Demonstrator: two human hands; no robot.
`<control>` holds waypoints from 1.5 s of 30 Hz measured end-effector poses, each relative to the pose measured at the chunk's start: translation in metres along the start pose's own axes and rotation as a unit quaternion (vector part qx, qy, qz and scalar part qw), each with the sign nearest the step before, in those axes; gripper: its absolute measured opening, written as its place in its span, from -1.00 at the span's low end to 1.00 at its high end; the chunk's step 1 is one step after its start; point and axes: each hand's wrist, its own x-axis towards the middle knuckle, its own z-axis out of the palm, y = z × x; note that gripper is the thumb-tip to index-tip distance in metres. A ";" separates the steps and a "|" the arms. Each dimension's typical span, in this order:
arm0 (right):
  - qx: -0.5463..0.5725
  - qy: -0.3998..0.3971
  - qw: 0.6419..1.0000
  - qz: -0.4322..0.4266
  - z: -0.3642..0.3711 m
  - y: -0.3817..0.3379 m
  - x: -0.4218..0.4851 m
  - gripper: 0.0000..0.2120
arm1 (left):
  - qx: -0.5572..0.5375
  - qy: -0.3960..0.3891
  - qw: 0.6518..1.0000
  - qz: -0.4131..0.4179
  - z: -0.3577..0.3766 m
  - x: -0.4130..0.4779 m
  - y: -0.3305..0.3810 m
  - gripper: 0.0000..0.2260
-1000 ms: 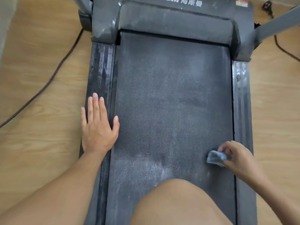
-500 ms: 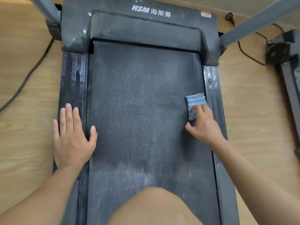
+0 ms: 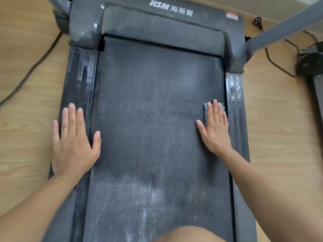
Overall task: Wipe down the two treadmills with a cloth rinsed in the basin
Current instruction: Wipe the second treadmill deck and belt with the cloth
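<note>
Flatly, the right hand (image 3: 215, 130) lies palm-down on the treadmill belt (image 3: 153, 119), fingers straight and close together, thumb held out toward the middle of the belt; it presses the cloth (image 3: 206, 110) down rather than pinching it. The cloth sits under those fingers, and only a blue-grey strip shows at the fingertips and along the thumb side, so its full shape cannot be told. Just outside the little finger runs the right side rail (image 3: 235, 102). Well across the belt from this hand, the left hand (image 3: 75, 142) rests flat on the left side rail (image 3: 78, 81), fingers straight and slightly spread, thumb reaching onto the belt's edge; it holds nothing. Both forearms run off the lower edge. Nearer the person than the pressing hand, a bare knee (image 3: 188, 234) is cut off at the bottom, with pale dusty streaks on the belt before it. Beyond the fingertips lies the dusty motor cover (image 3: 157, 27). Farther out past the rail, a second treadmill (image 3: 312, 63) shows only in part at the frame's edge.
</note>
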 end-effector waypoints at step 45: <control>0.045 -0.023 0.981 -0.189 0.042 -0.333 -0.041 -0.25 | -0.206 0.030 0.978 0.030 0.007 0.009 -0.036 -0.46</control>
